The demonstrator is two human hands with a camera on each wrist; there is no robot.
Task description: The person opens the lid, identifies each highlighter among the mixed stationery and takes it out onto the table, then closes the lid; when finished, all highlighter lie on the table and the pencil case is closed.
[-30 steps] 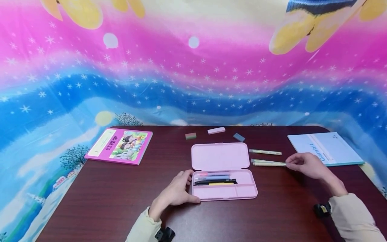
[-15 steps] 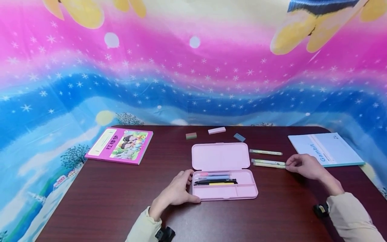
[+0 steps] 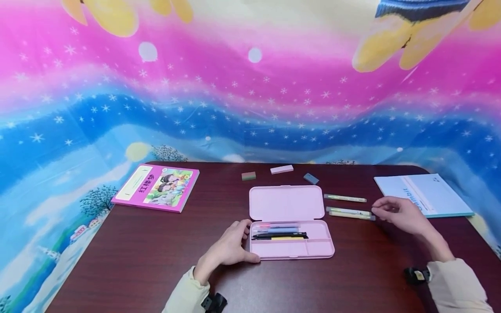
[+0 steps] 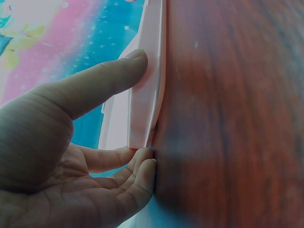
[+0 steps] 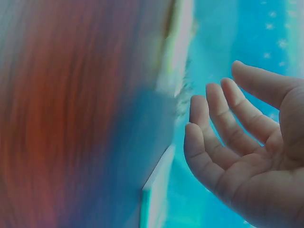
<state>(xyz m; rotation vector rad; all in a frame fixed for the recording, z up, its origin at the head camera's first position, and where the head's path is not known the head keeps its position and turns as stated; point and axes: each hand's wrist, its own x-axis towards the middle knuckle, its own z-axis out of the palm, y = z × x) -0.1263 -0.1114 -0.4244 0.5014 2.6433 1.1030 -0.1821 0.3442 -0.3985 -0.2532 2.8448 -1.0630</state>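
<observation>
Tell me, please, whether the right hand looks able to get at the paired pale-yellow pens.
Probably yes: the right hand looks empty, close beside the paired pale-yellow pens, with nothing visible between.

The desk [image 3: 156,248], pink book [image 3: 156,188], pencil case [image 3: 286,203] and printed cloth [image 3: 235,100] suggest a study corner

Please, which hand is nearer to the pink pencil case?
Left: the left hand touches the pink pencil case at its left end; the right hand is apart, to its right.
</observation>
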